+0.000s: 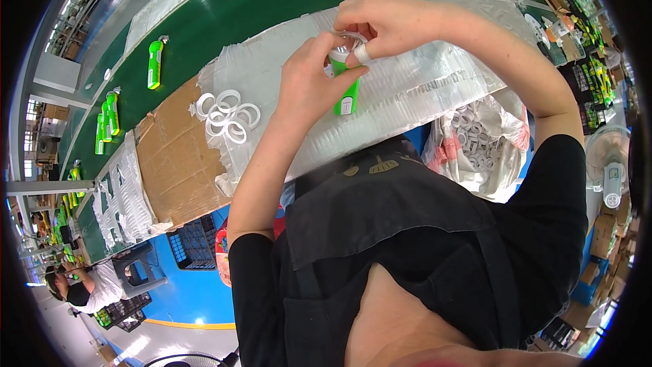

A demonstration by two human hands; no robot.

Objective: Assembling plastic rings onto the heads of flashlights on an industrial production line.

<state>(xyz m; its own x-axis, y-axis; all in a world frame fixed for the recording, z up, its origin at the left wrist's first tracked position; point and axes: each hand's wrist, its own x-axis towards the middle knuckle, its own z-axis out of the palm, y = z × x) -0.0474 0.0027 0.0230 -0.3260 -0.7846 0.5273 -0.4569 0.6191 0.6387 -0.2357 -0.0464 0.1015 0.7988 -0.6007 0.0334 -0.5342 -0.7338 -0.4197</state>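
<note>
Black crate [192, 243], below left of the hands: contents indistinct. White rings [229, 103] lie on the surface [265, 54] left of the hands. Left hand [307, 78] grips a green flashlight [346, 97]; right hand [394, 27] pinches its head. Below right of them, a white sack [504, 180] contains many rings [477, 141].

On the worktop [421, 92], rings [221, 117] are lying left of your flashlight [346, 97]. A sack [504, 180] is sitting at your right.
</note>
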